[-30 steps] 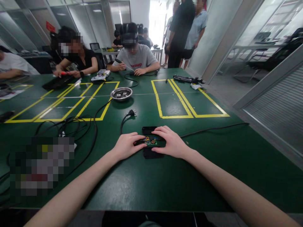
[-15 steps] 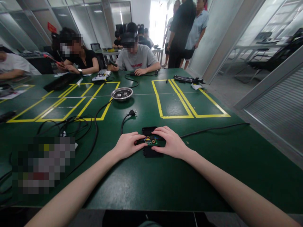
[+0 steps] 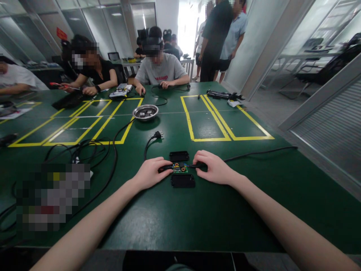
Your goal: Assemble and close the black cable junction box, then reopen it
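A small green circuit board with copper coils lies on the green table between two black plastic shell halves, one beyond it and one nearer to me. My left hand is closed on the black cable end at the board's left side. My right hand is closed on the black cable leaving the board's right side. A cable with a plug runs off from the left end.
A steel bowl with small parts stands farther back. Loose black cables coil at the left. Yellow tape rectangles mark the table. Two people sit working at the far edge, two stand behind them, and a black tool lies at the far right.
My right hand slid rightward off the board onto the cable, uncovering the board and both shell halves. The left hand stayed put. Seated people opposite shifted their hands.
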`<state>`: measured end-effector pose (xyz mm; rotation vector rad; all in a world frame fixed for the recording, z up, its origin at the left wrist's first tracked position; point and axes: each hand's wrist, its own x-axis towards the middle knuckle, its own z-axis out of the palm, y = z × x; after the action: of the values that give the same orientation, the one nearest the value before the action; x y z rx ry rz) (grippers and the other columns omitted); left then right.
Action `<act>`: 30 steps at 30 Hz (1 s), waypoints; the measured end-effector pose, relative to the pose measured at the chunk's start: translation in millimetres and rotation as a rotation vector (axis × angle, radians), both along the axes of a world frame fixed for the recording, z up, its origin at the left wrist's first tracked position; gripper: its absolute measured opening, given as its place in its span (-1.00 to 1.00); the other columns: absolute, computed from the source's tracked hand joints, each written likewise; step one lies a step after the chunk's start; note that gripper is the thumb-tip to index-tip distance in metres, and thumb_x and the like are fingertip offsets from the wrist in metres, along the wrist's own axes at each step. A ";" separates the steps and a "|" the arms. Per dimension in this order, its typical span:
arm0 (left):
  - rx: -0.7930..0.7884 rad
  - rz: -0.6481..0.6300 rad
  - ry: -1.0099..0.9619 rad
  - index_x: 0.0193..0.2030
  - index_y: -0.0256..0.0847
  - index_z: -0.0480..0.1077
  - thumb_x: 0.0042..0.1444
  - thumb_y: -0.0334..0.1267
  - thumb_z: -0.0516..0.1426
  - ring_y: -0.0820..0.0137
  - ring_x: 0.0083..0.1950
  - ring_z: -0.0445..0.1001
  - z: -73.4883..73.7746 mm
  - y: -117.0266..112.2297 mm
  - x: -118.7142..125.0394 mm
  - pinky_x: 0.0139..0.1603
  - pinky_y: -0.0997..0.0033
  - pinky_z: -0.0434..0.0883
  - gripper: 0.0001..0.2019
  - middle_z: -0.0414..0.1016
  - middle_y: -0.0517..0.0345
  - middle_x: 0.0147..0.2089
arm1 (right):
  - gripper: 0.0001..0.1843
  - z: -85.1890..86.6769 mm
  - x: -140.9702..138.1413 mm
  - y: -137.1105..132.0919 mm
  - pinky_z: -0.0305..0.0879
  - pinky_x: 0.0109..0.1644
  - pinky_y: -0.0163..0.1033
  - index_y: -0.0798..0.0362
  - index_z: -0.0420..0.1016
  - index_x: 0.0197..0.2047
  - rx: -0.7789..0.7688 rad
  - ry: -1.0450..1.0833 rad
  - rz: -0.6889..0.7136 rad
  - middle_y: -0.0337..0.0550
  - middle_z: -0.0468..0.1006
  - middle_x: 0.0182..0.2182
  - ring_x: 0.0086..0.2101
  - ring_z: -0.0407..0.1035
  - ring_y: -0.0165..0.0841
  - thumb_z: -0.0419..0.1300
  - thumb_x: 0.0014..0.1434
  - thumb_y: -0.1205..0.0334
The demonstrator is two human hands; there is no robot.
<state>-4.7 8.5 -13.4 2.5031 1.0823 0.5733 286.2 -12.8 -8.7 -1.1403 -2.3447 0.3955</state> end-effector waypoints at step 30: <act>-0.033 -0.128 -0.022 -0.44 -0.18 0.29 0.08 -0.31 0.07 0.53 -0.57 0.16 16.4 -7.5 -8.8 -0.48 0.54 0.13 -0.91 0.20 0.35 -0.58 | -0.92 12.5 -1.9 -16.8 0.16 -0.38 -0.33 0.02 0.39 -0.43 -0.042 -0.037 0.046 -0.28 0.47 -0.47 -0.50 0.30 -0.44 0.19 0.03 0.39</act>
<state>-13.5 1.0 3.0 2.5094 0.9077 0.5400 284.3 -29.6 3.8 -1.1239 -2.4084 0.4457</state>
